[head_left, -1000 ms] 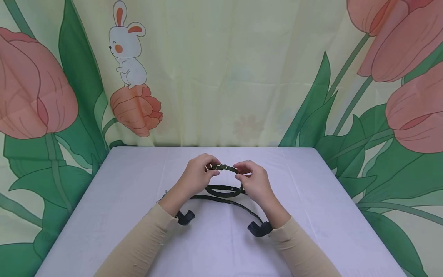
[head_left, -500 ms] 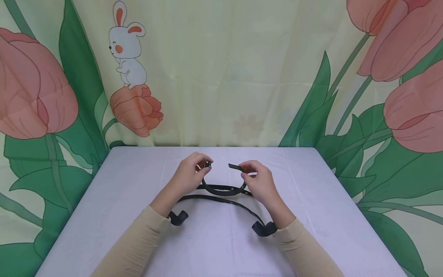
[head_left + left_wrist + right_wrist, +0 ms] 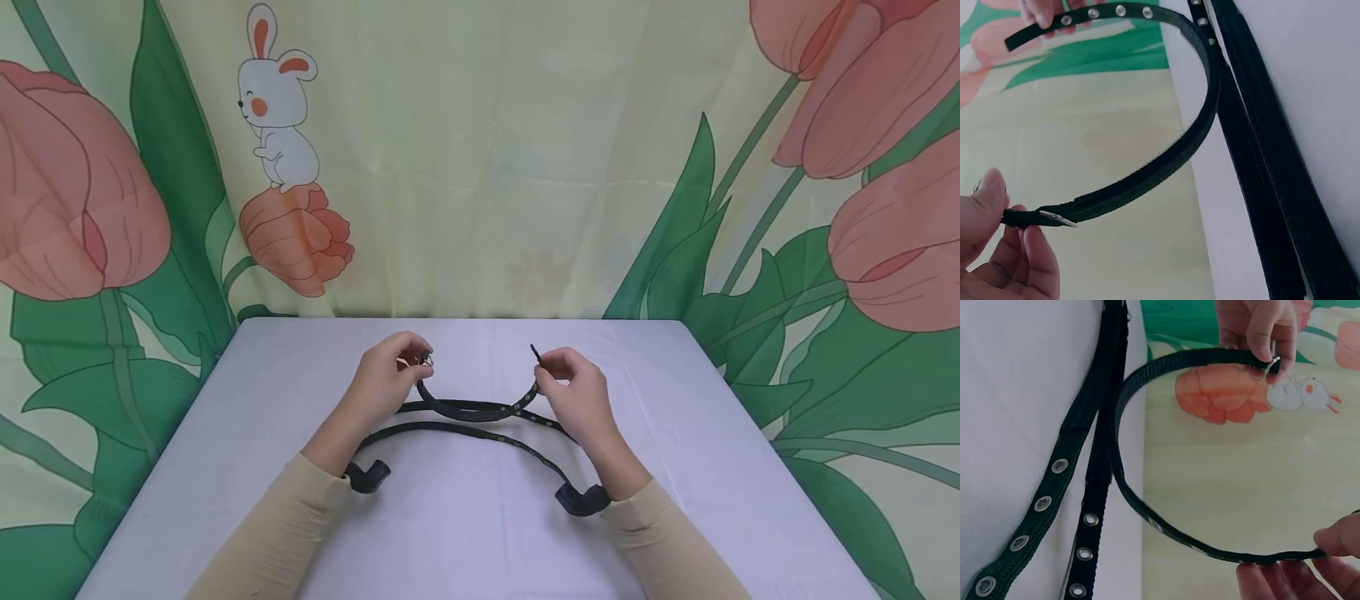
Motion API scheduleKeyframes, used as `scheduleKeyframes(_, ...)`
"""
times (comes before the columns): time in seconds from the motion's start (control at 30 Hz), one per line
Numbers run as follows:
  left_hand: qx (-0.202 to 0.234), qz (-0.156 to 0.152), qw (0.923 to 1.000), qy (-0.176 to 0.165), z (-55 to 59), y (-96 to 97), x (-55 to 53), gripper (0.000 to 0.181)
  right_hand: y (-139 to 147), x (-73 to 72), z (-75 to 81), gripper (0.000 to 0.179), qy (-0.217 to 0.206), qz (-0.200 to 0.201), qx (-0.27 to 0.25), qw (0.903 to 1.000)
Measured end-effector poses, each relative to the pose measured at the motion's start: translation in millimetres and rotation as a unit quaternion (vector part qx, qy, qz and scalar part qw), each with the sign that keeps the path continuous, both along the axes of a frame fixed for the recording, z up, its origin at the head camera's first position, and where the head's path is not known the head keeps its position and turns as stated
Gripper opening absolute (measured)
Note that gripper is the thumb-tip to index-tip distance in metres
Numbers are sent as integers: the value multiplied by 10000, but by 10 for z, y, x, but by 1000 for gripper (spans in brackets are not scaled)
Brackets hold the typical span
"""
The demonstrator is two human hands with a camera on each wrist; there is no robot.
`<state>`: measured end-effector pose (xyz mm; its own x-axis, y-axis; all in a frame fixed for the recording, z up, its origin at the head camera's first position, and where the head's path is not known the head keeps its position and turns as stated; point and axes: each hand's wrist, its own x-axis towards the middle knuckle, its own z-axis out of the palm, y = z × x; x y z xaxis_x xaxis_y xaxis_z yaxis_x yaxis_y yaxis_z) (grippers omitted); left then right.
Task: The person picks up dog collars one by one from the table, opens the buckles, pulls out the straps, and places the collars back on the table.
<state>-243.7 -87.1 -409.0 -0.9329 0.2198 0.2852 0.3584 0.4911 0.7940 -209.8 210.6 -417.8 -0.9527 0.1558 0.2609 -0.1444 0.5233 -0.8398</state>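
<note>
A dark green collar (image 3: 468, 414) with metal eyelets hangs in a U-shaped curve between my two hands. My left hand (image 3: 384, 368) pinches its buckle end between thumb and fingers; the silver buckle (image 3: 1058, 219) shows just past the fingertips in the left wrist view. Pinched in my right hand (image 3: 583, 392) is the opposite end, whose tip sticks up beyond the fingers. In the right wrist view, eyelets (image 3: 1155, 525) run along that end. The two ends are apart, so the loop stands open at the top.
Two more dark straps lie on the white table (image 3: 480, 533): a nearer strap (image 3: 465, 428) and a farther strap (image 3: 547, 422), both with eyelets. Black devices, a left one (image 3: 367, 477) and a right one (image 3: 582, 500), sit at my wrists. A flowered curtain (image 3: 480, 167) hangs behind.
The collar's ends were together at the buckle a second ago and are now separated. My left hand has moved left and my right hand slightly right, spreading the loop.
</note>
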Motion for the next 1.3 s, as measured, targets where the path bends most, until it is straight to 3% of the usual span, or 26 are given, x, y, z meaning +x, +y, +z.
scheduleKeyframes(0.13, -92, 24, 9999, 40, -11, -72, 24, 26, 15, 25, -7, 19, 33, 72, -180, 9998)
scheduleKeyframes(0.23, -89, 117, 9998, -112, -7, -121, 45, 21, 28, 40, -11, 22, 16, 61, -146, 9999)
scheduleKeyframes(0.5, -3, 294, 9976, -629, -50, -244, 43, 14, 91, 69, -46, 20, -114, -71, 280, 9995)
scheduleKeyframes(0.7, 104, 458, 9946, -920, -93, -342, 107, 16, 171, 100, -103, 20, -310, -314, 681, 9967)
scheduleKeyframes(0.87, 46, 598, 9937, -943, -127, -440, 163, 18, 229, 136, -145, 19, -530, -331, 686, 9957)
scheduleKeyframes(1.07, -194, 879, 9934, -714, -138, -569, 224, 17, 283, 182, -165, 20, -793, -306, 803, 9931)
scheduleKeyframes(1.3, -372, 1042, 9895, -932, -144, -692, 327, 14, 306, 230, -152, 23, -1214, 5, 1264, 9845)
